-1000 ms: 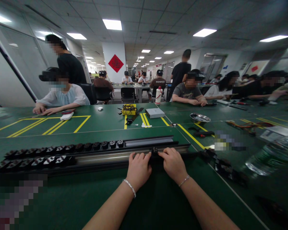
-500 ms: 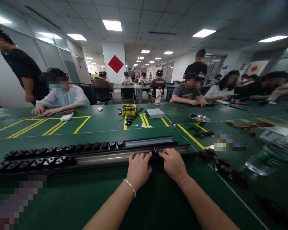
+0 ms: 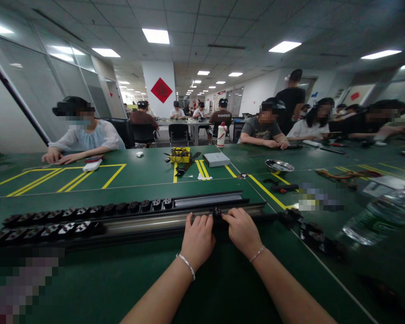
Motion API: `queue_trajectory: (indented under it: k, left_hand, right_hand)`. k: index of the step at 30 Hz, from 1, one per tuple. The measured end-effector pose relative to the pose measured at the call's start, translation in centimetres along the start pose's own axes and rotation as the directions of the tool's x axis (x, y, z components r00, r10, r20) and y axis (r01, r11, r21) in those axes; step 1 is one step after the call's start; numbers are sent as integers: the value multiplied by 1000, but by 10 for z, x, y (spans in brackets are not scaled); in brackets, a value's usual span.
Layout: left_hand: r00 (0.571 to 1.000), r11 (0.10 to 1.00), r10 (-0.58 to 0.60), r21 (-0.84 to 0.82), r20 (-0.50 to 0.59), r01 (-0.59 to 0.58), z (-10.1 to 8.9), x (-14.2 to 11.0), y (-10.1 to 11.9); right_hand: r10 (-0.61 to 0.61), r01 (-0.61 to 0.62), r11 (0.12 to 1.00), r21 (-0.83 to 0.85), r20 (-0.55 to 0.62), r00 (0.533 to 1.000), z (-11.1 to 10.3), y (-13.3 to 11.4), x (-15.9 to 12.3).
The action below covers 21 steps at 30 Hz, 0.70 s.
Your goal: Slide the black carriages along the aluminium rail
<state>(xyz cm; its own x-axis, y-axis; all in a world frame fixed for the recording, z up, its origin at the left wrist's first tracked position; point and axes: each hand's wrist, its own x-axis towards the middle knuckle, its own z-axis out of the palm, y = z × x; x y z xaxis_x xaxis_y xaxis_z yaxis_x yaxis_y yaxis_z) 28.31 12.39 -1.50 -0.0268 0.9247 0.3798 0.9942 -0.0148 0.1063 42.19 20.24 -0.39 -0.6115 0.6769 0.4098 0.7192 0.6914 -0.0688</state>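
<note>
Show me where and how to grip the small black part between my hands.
Take its left and right ends, coming in along the near rail from both sides, as the left hand and right hand do. The small black part appears seated between the rail's long walls, so front and back look harder to reach.

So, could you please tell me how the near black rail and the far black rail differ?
The far rail has a longer row of black modules than the near rail. The near rail's bare channel looks brownish, the far rail's paler grey. The left hand and right hand are at the near rail; neither is at the far rail. Both rails lie side by side on the green table.
</note>
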Motion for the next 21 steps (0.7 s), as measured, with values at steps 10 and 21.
queue_trajectory:
  k: [10,21]
  left_hand:
    - [998,1000,-22,4,57,22,3,1,3]
    - [999,1000,-9,-12,35,9,2,2,2]
  right_hand:
    - [2,-2,1000,11,0,1000,0,-1,0]
    - [11,-11,1000,28,-1,1000,-1,0,0]
